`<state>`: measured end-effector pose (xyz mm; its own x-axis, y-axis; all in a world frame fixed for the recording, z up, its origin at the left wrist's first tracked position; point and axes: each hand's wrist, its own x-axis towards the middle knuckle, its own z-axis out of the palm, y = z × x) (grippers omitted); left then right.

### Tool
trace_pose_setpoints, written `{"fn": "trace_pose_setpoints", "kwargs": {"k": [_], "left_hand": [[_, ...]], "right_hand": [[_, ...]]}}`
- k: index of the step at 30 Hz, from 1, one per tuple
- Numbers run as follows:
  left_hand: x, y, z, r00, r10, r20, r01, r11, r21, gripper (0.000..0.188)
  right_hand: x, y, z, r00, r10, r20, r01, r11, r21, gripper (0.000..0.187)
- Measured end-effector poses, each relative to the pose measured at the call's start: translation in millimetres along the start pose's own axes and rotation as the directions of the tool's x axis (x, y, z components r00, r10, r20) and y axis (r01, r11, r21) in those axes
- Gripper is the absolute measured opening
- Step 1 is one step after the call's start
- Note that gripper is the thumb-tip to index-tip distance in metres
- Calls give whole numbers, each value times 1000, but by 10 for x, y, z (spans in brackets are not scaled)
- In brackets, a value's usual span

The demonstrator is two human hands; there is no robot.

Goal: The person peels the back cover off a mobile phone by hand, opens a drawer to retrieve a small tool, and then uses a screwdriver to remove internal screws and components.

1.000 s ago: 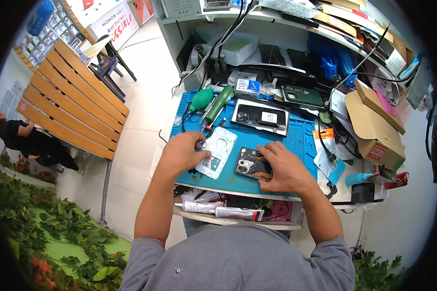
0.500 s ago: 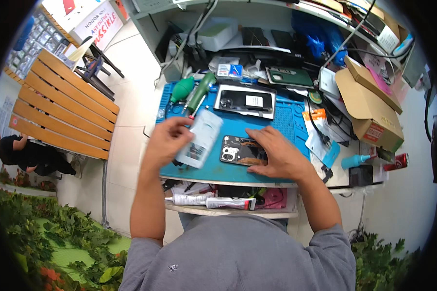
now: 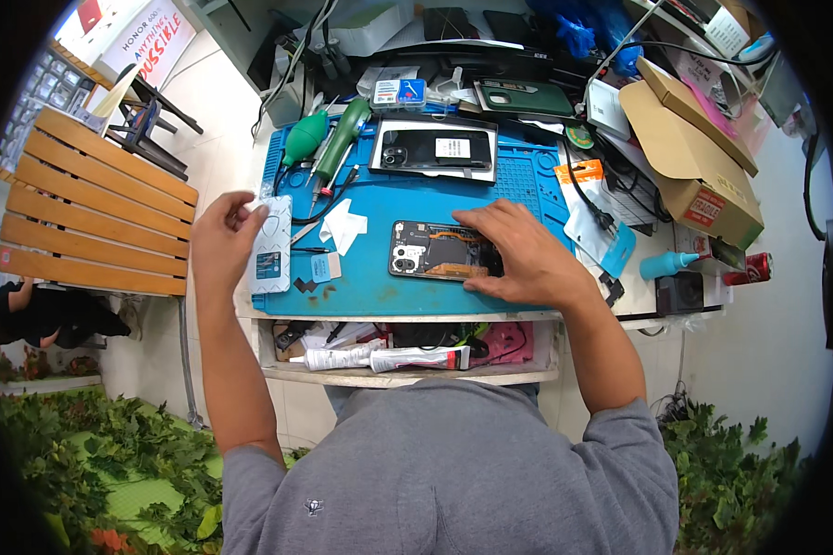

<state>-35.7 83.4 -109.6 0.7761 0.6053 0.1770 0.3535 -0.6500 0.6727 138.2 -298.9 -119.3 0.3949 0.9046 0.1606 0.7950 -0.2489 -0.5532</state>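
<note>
My right hand (image 3: 526, 252) spans the right end of a smartphone (image 3: 435, 248) with its back off. Thumb and fingers press on its two long edges, and dark and copper-coloured inner parts show. The phone lies on the blue work mat (image 3: 366, 289). At the mat's left edge, my left hand (image 3: 224, 239) has curled fingers, its thumb pinching the side of a flat white packet (image 3: 271, 264) with a dark printed panel. White paper scraps (image 3: 343, 228) and a small blue card piece (image 3: 321, 266) lie between the packet and the phone.
A black phone in an open box (image 3: 435, 150) stands behind. Nearby lie a green air blower (image 3: 306, 139) and a green-handled tool (image 3: 342, 139). Rightward are a cable, a cardboard box (image 3: 690, 166), a blue bottle (image 3: 668, 265) and a red can (image 3: 754, 268). An open drawer (image 3: 407, 372) holds white tubes.
My left hand has moved the white packet leftward to the mat's left edge, uncovering paper scraps and a cable. My right hand stays at the opened phone. The whole view has shifted somewhat.
</note>
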Motion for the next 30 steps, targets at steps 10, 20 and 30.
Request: {"fn": "trace_pose_setpoints", "kwargs": {"k": [10, 20, 30], "left_hand": [[255, 331, 586, 956, 257, 141, -287, 918, 273, 29], [231, 508, 500, 914, 406, 15, -392, 870, 299, 27], [734, 959, 833, 796, 530, 294, -547, 837, -28, 24]], "right_hand": [[-38, -12, 93, 997, -9, -71, 10, 1000, 4, 75], [1, -39, -32, 999, -29, 14, 29, 999, -14, 71], [345, 243, -126, 952, -5, -307, -28, 994, -104, 42]]}}
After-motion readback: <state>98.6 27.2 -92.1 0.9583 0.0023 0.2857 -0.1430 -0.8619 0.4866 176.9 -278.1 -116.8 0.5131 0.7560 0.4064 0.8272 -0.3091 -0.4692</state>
